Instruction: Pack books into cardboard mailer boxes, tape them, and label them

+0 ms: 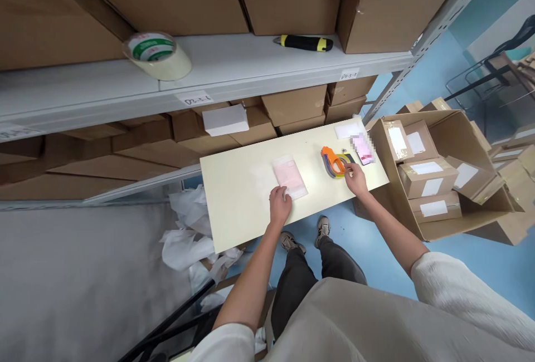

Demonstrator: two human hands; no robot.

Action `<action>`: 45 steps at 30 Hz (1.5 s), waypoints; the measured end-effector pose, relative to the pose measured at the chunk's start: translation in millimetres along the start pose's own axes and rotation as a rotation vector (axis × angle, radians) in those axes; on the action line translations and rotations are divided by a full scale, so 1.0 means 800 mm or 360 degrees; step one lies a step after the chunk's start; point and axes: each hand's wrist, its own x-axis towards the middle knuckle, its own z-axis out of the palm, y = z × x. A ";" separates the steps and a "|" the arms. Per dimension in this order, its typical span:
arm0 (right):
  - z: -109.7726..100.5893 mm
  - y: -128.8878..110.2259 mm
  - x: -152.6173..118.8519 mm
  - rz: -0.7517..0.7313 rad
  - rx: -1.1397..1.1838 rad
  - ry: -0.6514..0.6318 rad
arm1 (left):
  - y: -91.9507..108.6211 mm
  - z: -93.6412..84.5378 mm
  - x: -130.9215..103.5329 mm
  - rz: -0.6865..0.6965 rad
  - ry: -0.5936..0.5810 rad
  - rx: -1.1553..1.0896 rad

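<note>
A flat pink packet in clear wrap [290,176] lies on the cream table [234,211]. My left hand [280,205] touches its near edge, fingers curled over the corner. To the right, my right hand [355,179] has its fingertips pinched at the near right side of an orange tape dispenser [333,160], which lies on the table with a roll of tape. Beyond it a phone with a pink screen [363,149] lies near the table's right end, beside a whitish packet [348,129].
A large open carton [426,228] with several small labelled boxes stands right of the table. On the shelf [234,67] above lie a tape roll [157,54] and a yellow-black cutter [305,43]. Crumpled white wrapping [184,248] is at the table's left.
</note>
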 end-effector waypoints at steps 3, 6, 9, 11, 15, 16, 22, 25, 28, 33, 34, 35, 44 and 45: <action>-0.024 0.033 0.021 0.0071 -0.0372 -0.0101 | 0.006 0.002 0.000 0.0000 0.0027 0.0041; -0.027 0.049 0.034 0.0121 -0.0672 -0.0212 | 0.009 0.002 0.000 0.0002 0.0032 0.0096; -0.021 0.054 0.040 0.0113 -0.0808 -0.0304 | 0.011 0.001 0.000 -0.0010 0.0028 0.0126; -0.016 0.054 0.042 0.0109 -0.0873 -0.0335 | 0.012 0.002 -0.001 -0.0015 0.0033 0.0134; -0.011 0.053 0.046 0.0122 -0.0948 -0.0336 | 0.013 0.004 -0.002 -0.0019 0.0052 0.0148; -0.011 0.054 0.047 0.0125 -0.0941 -0.0333 | 0.012 0.005 -0.002 -0.0016 0.0051 0.0152; -0.032 0.046 0.051 0.0188 -0.0666 -0.0102 | 0.010 0.004 -0.004 0.0027 0.0046 0.0143; -0.045 0.022 0.050 0.0260 -0.0152 0.0060 | 0.009 0.004 -0.004 0.0027 0.0044 0.0113; -0.043 -0.021 0.046 0.0349 0.0563 -0.0017 | 0.007 0.003 -0.004 0.0030 0.0030 0.0082; 0.002 -0.102 0.018 0.0437 0.1153 -0.0402 | 0.003 -0.005 -0.011 0.0077 -0.0062 -0.0018; 0.015 -0.115 0.008 0.0460 0.1167 -0.0488 | 0.001 -0.008 -0.014 0.0100 -0.0084 -0.0048; 0.030 -0.127 -0.002 0.0472 0.1160 -0.0563 | -0.002 -0.013 -0.019 0.0127 -0.0103 -0.0073; 0.138 -0.198 -0.084 0.0358 0.0952 -0.0715 | -0.077 -0.102 -0.050 0.0089 -0.0043 0.0124; 0.146 -0.205 -0.088 0.0370 0.0890 -0.0680 | -0.088 -0.113 -0.050 0.0080 -0.0036 0.0148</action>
